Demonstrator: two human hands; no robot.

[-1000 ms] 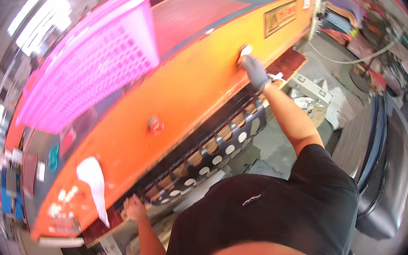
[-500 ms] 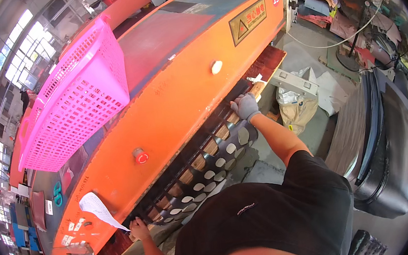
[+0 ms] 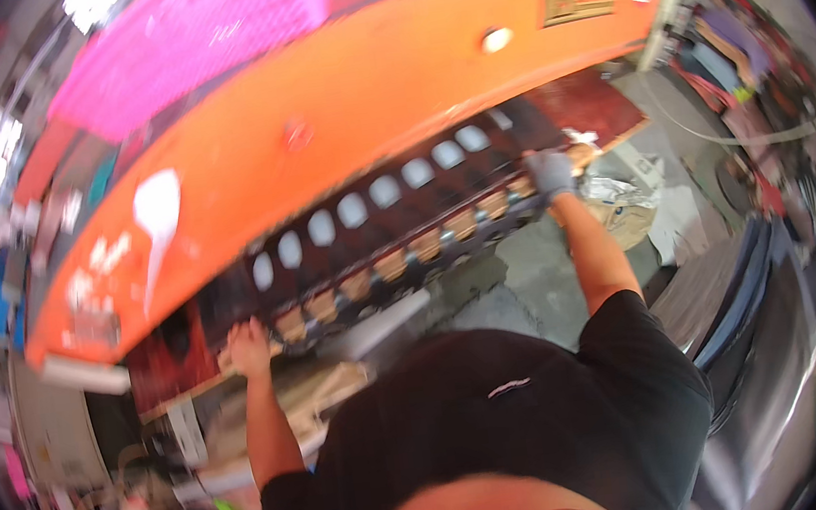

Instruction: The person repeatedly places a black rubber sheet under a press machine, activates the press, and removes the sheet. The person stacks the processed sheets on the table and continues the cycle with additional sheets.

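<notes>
A long black sheet with a row of rounded cut-out holes (image 3: pixel 342 246) lies across the dark red board (image 3: pixel 603 110) below the orange machine's front. Its near part hangs over the board's front edge, where wood shows through more openings. My bare left hand (image 3: pixel 250 350) is closed at the sheet's left end, by the board's edge; motion blurs its fingers. My right hand (image 3: pixel 552 174), in a grey glove, grips the right end near the board's edge. The sheet's far side runs under the orange beam (image 3: pixel 379 92), partly hidden.
A pink basket (image 3: pixel 194 53) sits on the machine. White paper (image 3: pixel 158 203) hangs on its front, left of a red button (image 3: pixel 298 133). At right are a tan bag (image 3: pixel 620 218) and a stack of dark sheets (image 3: pixel 734 293). Grey floor (image 3: pixel 513 288) shows below the board.
My view has turned, so the machine appears more level. The holed sheet shows more of its far row on the board and less hanging down. Both hands stay at its ends.
</notes>
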